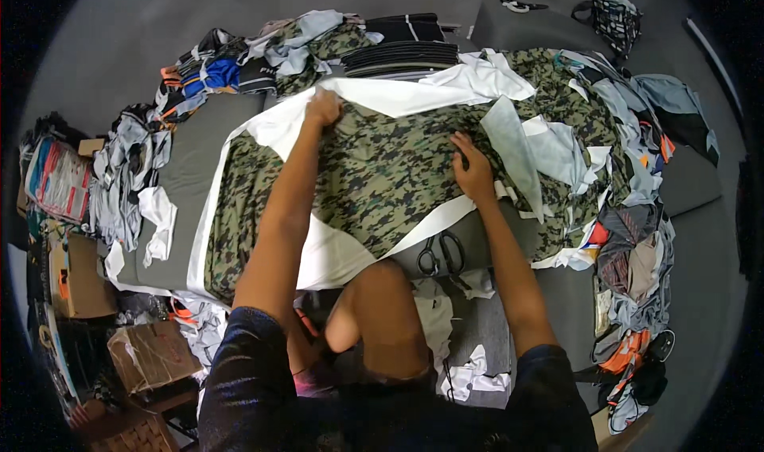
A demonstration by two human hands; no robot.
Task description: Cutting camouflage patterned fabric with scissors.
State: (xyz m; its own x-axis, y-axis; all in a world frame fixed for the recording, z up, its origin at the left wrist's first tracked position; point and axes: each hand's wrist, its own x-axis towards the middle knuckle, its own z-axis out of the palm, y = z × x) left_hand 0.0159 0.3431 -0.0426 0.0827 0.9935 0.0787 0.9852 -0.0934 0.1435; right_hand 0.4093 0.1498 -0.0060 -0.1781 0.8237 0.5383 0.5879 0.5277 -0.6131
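Camouflage fabric with white edges lies spread across the grey padded surface in front of me. My left hand pinches its far edge, where white meets camouflage. My right hand rests on the right part of the camouflage, fingers apart and slightly bent, beside a pale triangular piece. Black scissors lie near the front edge, below my right hand. More light cloth pieces lie to the right on other camouflage fabric.
Garment piles surround the work area at left, back and right. A stack of dark flat pieces sits at the back. Cardboard boxes are low at the left. A dark patterned bag lies at the back right. My knee is below the front edge.
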